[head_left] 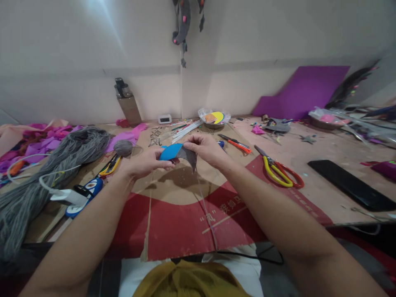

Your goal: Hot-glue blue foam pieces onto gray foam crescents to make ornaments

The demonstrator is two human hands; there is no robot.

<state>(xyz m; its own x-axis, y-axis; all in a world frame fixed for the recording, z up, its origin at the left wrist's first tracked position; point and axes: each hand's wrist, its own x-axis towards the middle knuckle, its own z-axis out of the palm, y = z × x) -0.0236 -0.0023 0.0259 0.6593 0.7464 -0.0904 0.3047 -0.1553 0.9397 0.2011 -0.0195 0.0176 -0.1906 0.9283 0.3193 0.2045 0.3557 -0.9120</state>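
Observation:
Above the cardboard sheet point(179, 181), a small curved blue piece point(170, 152), maybe foam or felt, hangs between my hands. A dark grey piece of cloth point(188, 156) lies against its right part and tapers to a point below. My left hand point(154, 161) is closed, thumb and fingers pinching the blue piece's left end. On the other side, my right hand point(204, 148) pinches the upper edge of the grey cloth between thumb and fingers. Whether the two pieces are joined cannot be seen.
Scissors point(276, 169) and a box cutter point(236, 144) lie right of my hands, with a black phone point(351, 183) further out. Grey yarn point(68, 165), a yarn ball point(123, 147) and a yellow cutter point(110, 165) are left. A bowl point(215, 119) stands behind.

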